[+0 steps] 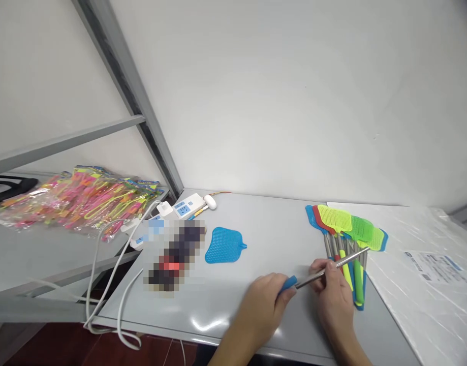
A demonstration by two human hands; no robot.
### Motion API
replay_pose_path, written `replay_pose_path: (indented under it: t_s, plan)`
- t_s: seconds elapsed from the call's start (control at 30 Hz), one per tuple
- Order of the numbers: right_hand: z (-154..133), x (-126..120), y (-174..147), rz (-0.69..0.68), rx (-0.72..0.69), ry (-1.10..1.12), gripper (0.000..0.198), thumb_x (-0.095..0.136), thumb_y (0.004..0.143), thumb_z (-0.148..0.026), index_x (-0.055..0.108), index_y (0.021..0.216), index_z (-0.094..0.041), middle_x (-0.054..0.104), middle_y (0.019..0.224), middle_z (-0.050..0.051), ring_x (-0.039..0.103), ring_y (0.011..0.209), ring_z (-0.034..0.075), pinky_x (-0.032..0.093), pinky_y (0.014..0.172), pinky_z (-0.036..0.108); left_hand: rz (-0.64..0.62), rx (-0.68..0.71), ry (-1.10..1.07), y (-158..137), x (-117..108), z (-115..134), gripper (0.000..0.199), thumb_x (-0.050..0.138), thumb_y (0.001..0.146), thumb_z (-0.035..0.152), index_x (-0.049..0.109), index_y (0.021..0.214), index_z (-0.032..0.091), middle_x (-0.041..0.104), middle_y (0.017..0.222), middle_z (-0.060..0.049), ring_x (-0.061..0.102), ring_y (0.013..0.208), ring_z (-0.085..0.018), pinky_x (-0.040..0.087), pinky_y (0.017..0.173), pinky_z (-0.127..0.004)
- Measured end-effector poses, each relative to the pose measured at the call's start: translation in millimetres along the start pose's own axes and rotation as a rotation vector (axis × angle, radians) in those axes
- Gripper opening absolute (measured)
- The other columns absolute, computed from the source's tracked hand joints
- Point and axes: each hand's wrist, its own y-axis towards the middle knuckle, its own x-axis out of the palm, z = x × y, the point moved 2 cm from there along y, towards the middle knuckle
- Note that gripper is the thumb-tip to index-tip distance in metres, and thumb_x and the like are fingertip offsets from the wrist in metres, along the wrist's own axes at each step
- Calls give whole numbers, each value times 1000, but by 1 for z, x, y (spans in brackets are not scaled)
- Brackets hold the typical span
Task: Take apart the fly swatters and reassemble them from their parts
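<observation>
A fly swatter handle with a blue grip (pixel 290 282) and a metal rod (pixel 351 257) spans both of my hands above the table. My left hand (pixel 264 301) is wrapped round the blue grip, while my right hand (pixel 333 290) pinches the rod farther along. The rod's bare tip points up and to the right. A loose blue mesh swatter head (pixel 224 245) lies flat on the table, left of my hands. Beyond my right hand lies a fanned pile of fly swatters (pixel 361 229) in blue, red, yellow and green, their grips toward me.
White power strips (pixel 189 205) with a looping white cable (pixel 121 305) line the table's left side. Beside them is a pixelated dark object (pixel 176 254). Colourful bagged items (pixel 88 201) cover the shelf at left. A plastic-wrapped white package (pixel 435 274) lies at right. A wall rises behind.
</observation>
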Motion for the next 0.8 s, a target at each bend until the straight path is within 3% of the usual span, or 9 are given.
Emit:
replay_pose_path:
  t_s: [0.17, 0.5, 0.6, 0.7, 0.8]
  plan:
    - [-8, 1, -4, 92, -57, 60, 40, 44, 94, -54, 55, 78, -19, 31, 53, -7, 28, 50, 9, 22, 49, 24, -20, 3, 117, 2, 5, 0, 22, 40, 99, 35, 56, 94, 22, 60, 86, -1, 53, 79, -18, 38, 70, -28]
    - [-13, 2, -9, -51, -89, 72, 38, 44, 94, -53, 53, 77, -20, 32, 54, -7, 31, 49, 9, 25, 47, 23, -31, -9, 244, 3, 7, 3, 25, 37, 100, 35, 56, 111, 24, 60, 92, -3, 53, 85, -21, 40, 76, -33]
    - [-13, 7, -13, -223, -100, 8, 36, 44, 95, -49, 56, 78, -20, 40, 59, -5, 37, 52, 10, 32, 50, 24, -16, 19, 288, 2, 8, 4, 26, 35, 100, 34, 54, 116, 23, 61, 93, -4, 53, 85, -21, 40, 77, -34]
    - [-14, 13, -17, -485, -60, -95, 29, 48, 94, -44, 63, 89, -20, 56, 76, 1, 52, 72, 15, 44, 69, 28, 32, 39, 330, 2, 8, 5, 29, 32, 101, 32, 53, 117, 21, 61, 92, -5, 53, 83, -21, 40, 75, -35]
    - [-18, 12, -14, -516, -15, -59, 28, 58, 88, -42, 63, 108, -23, 60, 91, 3, 55, 86, 18, 44, 81, 32, 91, 30, 379, 0, 9, 6, 29, 30, 101, 33, 55, 111, 20, 60, 87, -5, 52, 79, -21, 40, 72, -34]
